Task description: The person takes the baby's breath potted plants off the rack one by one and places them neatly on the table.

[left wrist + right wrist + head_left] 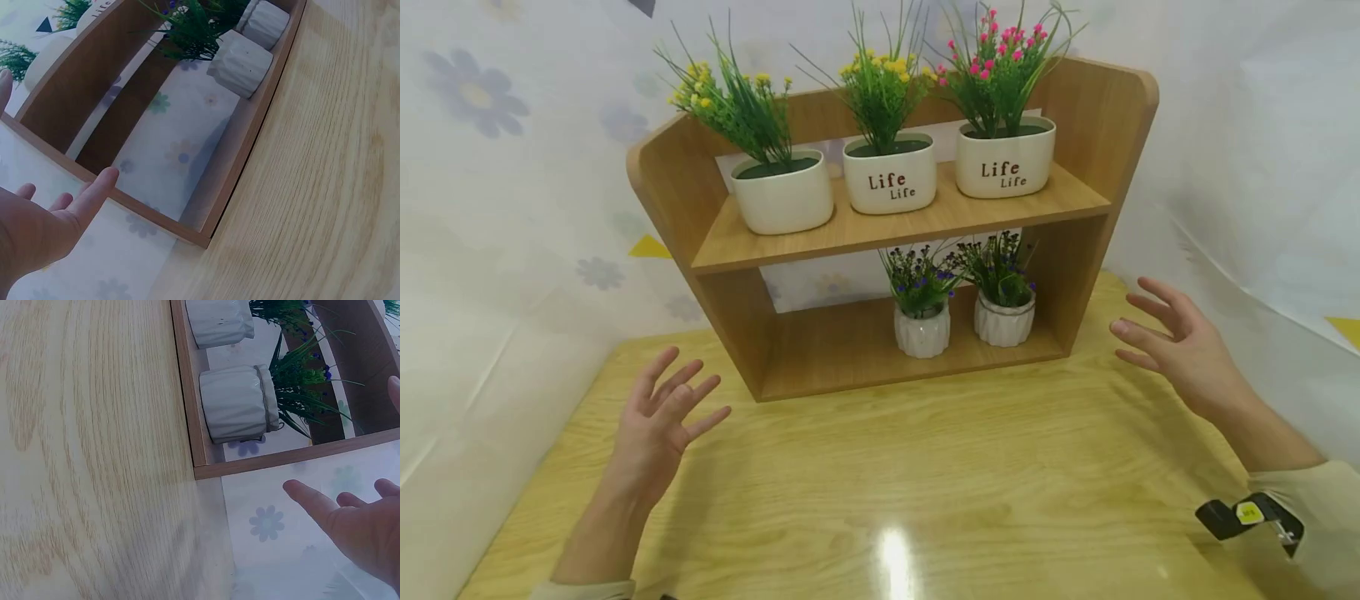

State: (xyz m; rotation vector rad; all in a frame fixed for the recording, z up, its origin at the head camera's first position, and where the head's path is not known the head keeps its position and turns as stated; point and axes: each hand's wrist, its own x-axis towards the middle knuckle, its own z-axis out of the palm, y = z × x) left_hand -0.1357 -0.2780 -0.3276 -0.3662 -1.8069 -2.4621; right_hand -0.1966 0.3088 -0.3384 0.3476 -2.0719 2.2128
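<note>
A two-tier wooden shelf stands at the back of the table. My left hand hovers off its left side with fingers spread, holding nothing. Off the right side is my right hand, also empty with its fingers apart. The upper board bears a plain white pot with yellow flowers, a "Life" pot with yellow flowers, and another "Life" pot with pink flowers. Below, toward the right, sit two ribbed white pots, one near the middle and one farther right, both with purple-blue flowers.
The light wooden table extends in front of the shelf. Flower-printed white sheeting hangs behind and to the left, and more white sheeting is at the right. A black strap clip is at the right sleeve.
</note>
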